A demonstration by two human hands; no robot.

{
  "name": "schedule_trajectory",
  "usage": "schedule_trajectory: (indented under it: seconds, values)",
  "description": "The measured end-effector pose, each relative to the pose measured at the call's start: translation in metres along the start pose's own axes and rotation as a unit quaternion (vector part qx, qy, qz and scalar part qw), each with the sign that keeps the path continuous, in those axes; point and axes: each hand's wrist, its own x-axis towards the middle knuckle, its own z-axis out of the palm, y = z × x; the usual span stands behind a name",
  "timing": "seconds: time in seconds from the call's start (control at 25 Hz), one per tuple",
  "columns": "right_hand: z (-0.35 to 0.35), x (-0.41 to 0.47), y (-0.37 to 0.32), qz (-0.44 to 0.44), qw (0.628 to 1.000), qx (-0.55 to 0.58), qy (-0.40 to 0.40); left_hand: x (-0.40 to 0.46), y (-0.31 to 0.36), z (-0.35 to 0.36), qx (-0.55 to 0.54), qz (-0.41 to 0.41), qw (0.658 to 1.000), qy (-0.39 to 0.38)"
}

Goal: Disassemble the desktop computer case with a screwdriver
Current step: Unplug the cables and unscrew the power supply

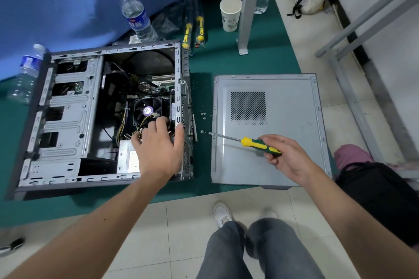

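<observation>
The open computer case (68,120) lies on its side on a green mat, its inside showing a CPU fan (147,110), cables and drive bays. My left hand (158,145) reaches into the case near the power supply, fingers down among the cables, thumb against the rear frame edge; what the fingertips touch is hidden. The removed grey side panel (283,142) lies flat to the right of the case. Over it my right hand (285,156) grips a yellow-and-green screwdriver (256,144), its tip pointing left at a loose screw (202,132) on the mat.
More small screws (203,115) lie between case and panel. Two packaged yellow screwdrivers (192,31), a paper cup (230,13) and water bottles (136,13) stand behind the case. A metal table leg (246,18) rises at the back. My legs and shoe (223,213) are on the tiled floor.
</observation>
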Motion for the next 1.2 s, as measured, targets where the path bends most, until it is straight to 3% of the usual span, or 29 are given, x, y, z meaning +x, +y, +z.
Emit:
schedule_trajectory:
  seconds: [0.08, 0.16, 0.28, 0.4, 0.56, 0.68, 0.8, 0.92, 1.08, 1.2]
  values:
    - [-0.001, -0.008, -0.005, -0.006, 1.0, 0.014, -0.007, -0.003, 0.0, -0.005, -0.066, 0.038, 0.997, 0.029]
    - [-0.003, -0.012, -0.012, -0.011, 1.0, 0.013, -0.02, -0.007, 0.002, -0.012, -0.1, 0.128, 0.987, 0.017]
    - [-0.005, -0.016, -0.022, -0.016, 0.998, 0.008, -0.052, -0.01, 0.015, -0.02, -0.046, 0.219, 0.974, -0.025]
    - [-0.006, -0.018, -0.029, -0.018, 0.997, 0.017, -0.074, -0.004, 0.034, -0.025, 0.018, 0.217, 0.974, -0.056]
    - [-0.008, -0.019, -0.035, -0.018, 0.997, 0.018, -0.074, 0.007, 0.043, -0.031, -0.048, 0.219, 0.972, -0.065]
    - [-0.005, -0.022, -0.035, 0.027, 0.997, 0.055, -0.041, 0.009, 0.04, -0.037, -0.091, 0.148, 0.981, -0.087]
    - [0.012, -0.031, -0.034, 0.095, 0.985, 0.078, -0.121, 0.008, 0.041, -0.037, -0.105, 0.11, 0.979, -0.132]
    - [0.053, -0.034, -0.034, 0.091, 0.979, 0.0, -0.184, 0.005, 0.045, -0.036, -0.09, 0.138, 0.977, -0.138]
    - [0.105, -0.028, -0.038, 0.002, 0.991, -0.063, -0.117, 0.001, 0.049, -0.034, -0.056, 0.247, 0.961, -0.114]
    - [0.119, -0.026, -0.036, -0.019, 0.99, -0.101, -0.092, 0.0, 0.044, -0.033, -0.061, 0.281, 0.955, -0.071]
